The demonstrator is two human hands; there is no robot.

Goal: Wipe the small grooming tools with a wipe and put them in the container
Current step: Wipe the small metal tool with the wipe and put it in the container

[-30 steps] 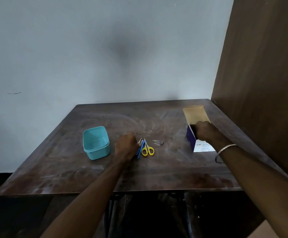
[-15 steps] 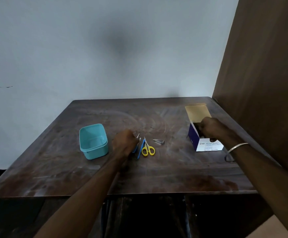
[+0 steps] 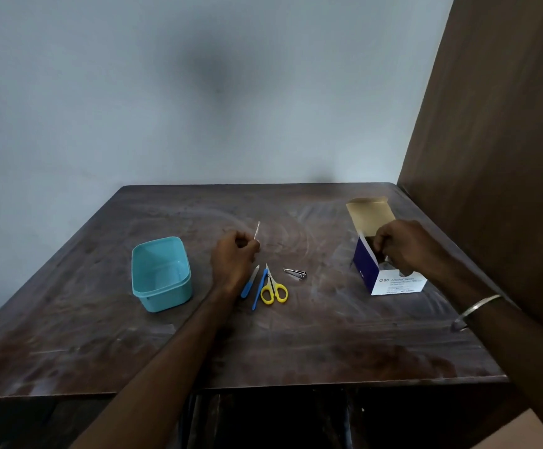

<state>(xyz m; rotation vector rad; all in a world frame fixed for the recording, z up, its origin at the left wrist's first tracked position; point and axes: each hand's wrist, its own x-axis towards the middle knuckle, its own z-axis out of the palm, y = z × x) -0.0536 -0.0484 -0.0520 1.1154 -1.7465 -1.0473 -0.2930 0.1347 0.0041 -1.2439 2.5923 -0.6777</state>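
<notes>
A: Left to right. The teal container (image 3: 161, 274) stands on the desk (image 3: 296, 345), open-topped; nothing visible in it from this angle. So no tool is put away yet, by my reading.

B: Next, the left hand (image 3: 232, 257). Its grip is closed in a pinch on a thin metal tool (image 3: 257, 231), which sticks up and away from the fingertips, lifted clear of the desk.

A: Handling? Judged light and stiff, probably smooth, so slippery once wet. It is held at the near end, which leaves the far length free for the wipe (sensible, if that end is wiped afterwards).

B: Just right of that wrist lie a blue-handled file (image 3: 250, 282), a second blue-handled tool (image 3: 259, 290) and yellow scissors (image 3: 273, 286), close together, the last two touching or nearly so. A little further right, apart, nail clippers (image 3: 296, 273).

A: Each looks small and rigid. I would take the files by their blue handles, the scissors by the yellow loops with the blades shut (points are the hazard), and the clippers across their flat sides.

B: Far right, the box of alcohol swabs (image 3: 388, 273), flap open. The right hand (image 3: 402, 246) is at its mouth, fingers curled down into the opening.

A: Pinching a wipe? I cannot tell; the fingertips are hidden. A wipe sachet would be thin, soft and nearly weightless, so a fingertip pinch at one edge should do.
</notes>
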